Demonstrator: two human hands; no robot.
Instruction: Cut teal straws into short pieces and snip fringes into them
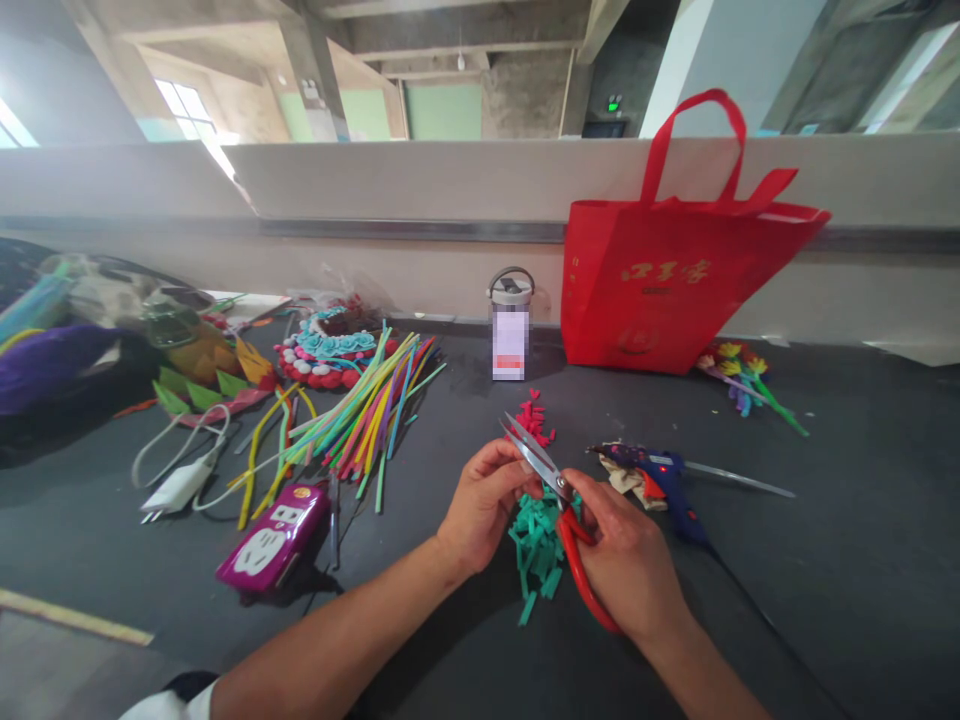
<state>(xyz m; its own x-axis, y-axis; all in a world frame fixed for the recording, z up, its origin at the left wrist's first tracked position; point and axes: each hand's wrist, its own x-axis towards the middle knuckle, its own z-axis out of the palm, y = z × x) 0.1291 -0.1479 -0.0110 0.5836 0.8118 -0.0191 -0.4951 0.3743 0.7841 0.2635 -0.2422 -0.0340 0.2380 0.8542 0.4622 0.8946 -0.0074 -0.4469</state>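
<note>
Red-handled scissors point(576, 565) are in my right hand point(630, 550), its fingers wrapped about the handles. Their blades point up and to the left, slightly parted. My left hand point(484, 505) is closed in a pinch beside the blades; what its fingertips hold is too small to make out. On the dark table beneath both hands lies a heap of green cut strips point(536, 550). Just beyond the blade tips is a small pile of red cut pieces point(532, 420).
A blue glue gun point(667, 470) with its cord lies to the right, near a red bag point(675, 280). A cup point(511, 330) stands at the back. Leftward are colourful pipe cleaners point(375, 410), a purple power socket point(274, 535) and a white charger point(180, 485).
</note>
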